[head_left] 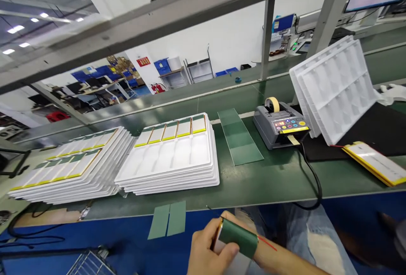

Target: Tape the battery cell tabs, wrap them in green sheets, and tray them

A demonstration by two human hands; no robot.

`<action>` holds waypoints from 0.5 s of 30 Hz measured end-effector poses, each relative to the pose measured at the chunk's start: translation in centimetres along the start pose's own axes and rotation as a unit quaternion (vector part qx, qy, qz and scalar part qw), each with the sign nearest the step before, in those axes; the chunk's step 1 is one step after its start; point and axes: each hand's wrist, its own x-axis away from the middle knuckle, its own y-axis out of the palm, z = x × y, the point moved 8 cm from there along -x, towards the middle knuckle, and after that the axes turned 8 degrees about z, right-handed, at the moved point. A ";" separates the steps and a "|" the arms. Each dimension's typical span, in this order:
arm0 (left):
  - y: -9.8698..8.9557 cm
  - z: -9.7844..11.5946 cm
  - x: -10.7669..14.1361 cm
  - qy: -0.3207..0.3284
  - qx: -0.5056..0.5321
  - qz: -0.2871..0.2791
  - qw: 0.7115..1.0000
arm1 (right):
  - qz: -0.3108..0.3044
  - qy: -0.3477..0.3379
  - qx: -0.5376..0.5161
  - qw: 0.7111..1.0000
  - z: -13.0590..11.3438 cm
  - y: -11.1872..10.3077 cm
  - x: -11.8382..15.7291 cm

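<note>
Just off the near edge of the surface [241, 186], our left hand [206, 245] grasps a green-covered flat pack [241, 238], its thumb hiding part of the cover. Our right hand [236, 219] lies mostly behind the pack, so we cannot tell its grip. Two green strips [176, 219] jut past that edge; we see a blurred red wire [267, 243] over our wrist.

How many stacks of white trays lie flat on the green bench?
2 on the bench: a left stack and, just right of it, a middle stack, left of the tape dispenser.
</note>
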 end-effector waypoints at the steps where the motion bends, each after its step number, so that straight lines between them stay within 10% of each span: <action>1: -1.0 0.2 -0.5 0.001 -0.010 0.021 1.000 | 0.028 -0.042 0.048 0.998 -0.3 -0.8 -0.3; 4: -6.4 0.9 -2.8 0.012 -0.113 0.113 0.987 | 0.150 -0.125 0.205 0.959 -0.6 -5.3 -0.7; 9: -21.3 1.5 -8.2 -0.021 -0.344 0.227 0.911 | 0.281 -0.147 0.325 0.891 1.5 -13.6 -0.8; 15: -33.7 -0.4 -15.6 -0.114 -0.484 0.133 0.858 | 0.296 -0.136 0.389 0.862 3.7 -14.7 -0.4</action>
